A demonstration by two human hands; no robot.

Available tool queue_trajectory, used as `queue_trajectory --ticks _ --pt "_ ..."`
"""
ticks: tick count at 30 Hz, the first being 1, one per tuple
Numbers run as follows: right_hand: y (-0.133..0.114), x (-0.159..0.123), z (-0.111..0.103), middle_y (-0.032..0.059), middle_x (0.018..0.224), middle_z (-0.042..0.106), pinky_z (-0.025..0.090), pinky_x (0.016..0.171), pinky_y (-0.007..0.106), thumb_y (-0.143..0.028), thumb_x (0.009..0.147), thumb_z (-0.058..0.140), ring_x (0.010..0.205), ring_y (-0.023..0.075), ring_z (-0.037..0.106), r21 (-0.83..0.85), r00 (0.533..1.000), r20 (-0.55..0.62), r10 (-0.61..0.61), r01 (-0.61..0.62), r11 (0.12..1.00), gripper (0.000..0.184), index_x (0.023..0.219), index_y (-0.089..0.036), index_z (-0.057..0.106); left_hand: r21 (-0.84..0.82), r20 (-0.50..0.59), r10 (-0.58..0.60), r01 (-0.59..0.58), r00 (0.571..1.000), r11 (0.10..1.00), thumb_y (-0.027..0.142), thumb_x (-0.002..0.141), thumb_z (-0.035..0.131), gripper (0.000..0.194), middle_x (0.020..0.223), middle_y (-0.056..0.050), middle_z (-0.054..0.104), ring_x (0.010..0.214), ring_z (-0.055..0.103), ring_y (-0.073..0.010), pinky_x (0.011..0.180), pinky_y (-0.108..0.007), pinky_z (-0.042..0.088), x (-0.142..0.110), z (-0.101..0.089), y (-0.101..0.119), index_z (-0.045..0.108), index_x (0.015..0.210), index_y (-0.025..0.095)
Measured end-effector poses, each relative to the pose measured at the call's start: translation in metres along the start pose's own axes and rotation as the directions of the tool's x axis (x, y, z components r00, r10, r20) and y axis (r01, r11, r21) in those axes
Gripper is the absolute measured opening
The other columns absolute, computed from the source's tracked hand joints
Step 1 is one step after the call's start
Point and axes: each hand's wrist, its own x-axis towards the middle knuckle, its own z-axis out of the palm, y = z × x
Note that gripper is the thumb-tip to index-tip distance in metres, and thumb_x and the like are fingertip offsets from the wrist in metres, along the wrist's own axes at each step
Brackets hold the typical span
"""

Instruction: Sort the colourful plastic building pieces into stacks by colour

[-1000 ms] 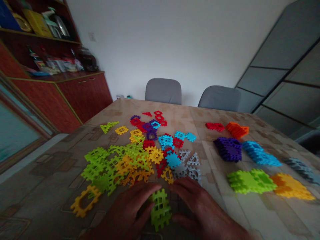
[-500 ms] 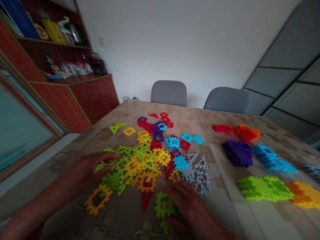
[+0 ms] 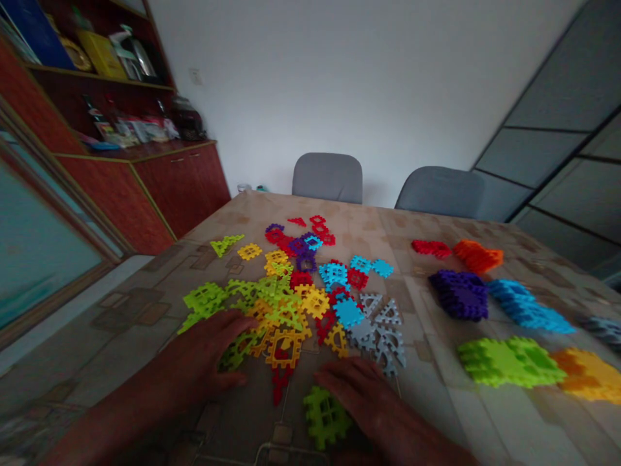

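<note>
A loose heap of interlocking plastic waffle blocks [image 3: 286, 298] in lime, yellow, red, blue, purple and grey covers the middle of the patterned table [image 3: 116, 349]. My left hand [image 3: 204, 353] lies flat over the heap's lower edge, touching lime and yellow pieces. My right hand [image 3: 361, 395] rests palm-down on the table, just below the grey pieces. Its fingers are beside a lime green block [image 3: 326, 417], whose lower part is close to the palm. Neither hand visibly grips anything.
Sorted stacks stand at the table's right: red [image 3: 431, 248], orange [image 3: 478, 255], purple [image 3: 458, 294], blue [image 3: 526, 314], lime [image 3: 509, 361] and yellow [image 3: 587, 374]. A red wooden cabinet [image 3: 145, 188] stands at the back left. Grey chairs [image 3: 327, 178] sit beyond the far edge.
My left hand has moved right and down onto the heap's lower edge, and the lime pieces have shifted. The yellow frame piece at lower left no longer shows. My right hand has barely moved.
</note>
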Motion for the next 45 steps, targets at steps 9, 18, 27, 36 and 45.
queue_trajectory --ticks 9,18,27,36,45 --pt "-0.002 0.006 0.008 0.0098 0.131 0.062 0.04 0.105 0.041 -0.04 0.086 0.076 0.12 0.0278 0.053 -0.122 0.999 0.013 0.034 -0.032 0.992 0.069 0.146 -0.022 0.047 0.024 -0.075 0.035 -0.033 0.997 0.999 0.032 0.084 0.066 0.056 0.14 -0.005 0.064 0.124 0.063 -0.0298 0.103 -0.039 0.052 0.004 0.012 -0.006 0.06 0.14 0.033" --pt "-0.01 -0.003 -0.014 0.0094 0.127 0.064 0.044 0.105 0.036 -0.034 0.085 0.08 0.118 0.0267 0.055 -0.146 0.991 0.066 0.117 -0.106 0.984 0.051 0.129 -0.016 0.061 0.053 0.01 -0.053 0.052 0.999 0.997 0.044 0.085 0.06 0.051 0.142 -0.007 0.064 0.129 0.061 -0.0348 0.107 -0.046 0.051 0.011 -0.002 -0.001 0.067 0.133 0.03" --pt "0.002 0.0 -0.019 0.009 0.132 0.06 0.039 0.11 0.041 -0.035 0.086 0.078 0.123 0.0272 0.05 -0.145 0.99 -0.013 0.137 -0.138 0.98 0.056 0.135 -0.018 0.056 -0.002 -0.011 -0.04 0.04 0.999 0.999 0.039 0.088 0.059 0.049 0.145 -0.009 0.062 0.13 0.059 -0.0345 0.11 -0.048 0.046 0.011 0.005 -0.007 0.067 0.135 0.027" --pt "-0.005 -0.012 -0.03 0.0062 0.125 0.063 0.04 0.105 0.04 -0.035 0.081 0.083 0.117 0.0255 0.054 -0.132 0.985 0.079 0.151 -0.14 0.981 0.051 0.126 -0.021 0.063 -0.011 -0.047 0.029 -0.03 0.998 0.999 0.042 0.09 0.058 0.043 0.132 -0.007 0.07 0.117 0.068 -0.0315 0.1 -0.04 0.054 0.014 -0.012 -0.001 0.07 0.129 0.028" --pt "-0.013 -0.009 -0.029 0.0099 0.132 0.062 0.042 0.107 0.04 -0.032 0.08 0.082 0.122 0.0278 0.055 -0.076 0.986 0.05 0.158 -0.154 0.985 0.065 0.139 -0.019 0.057 -0.056 -0.07 0.02 -0.024 0.997 0.998 0.04 0.09 0.058 0.041 0.131 -0.005 0.07 0.117 0.068 -0.0298 0.1 -0.037 0.054 0.011 -0.014 0.001 0.07 0.128 0.03"
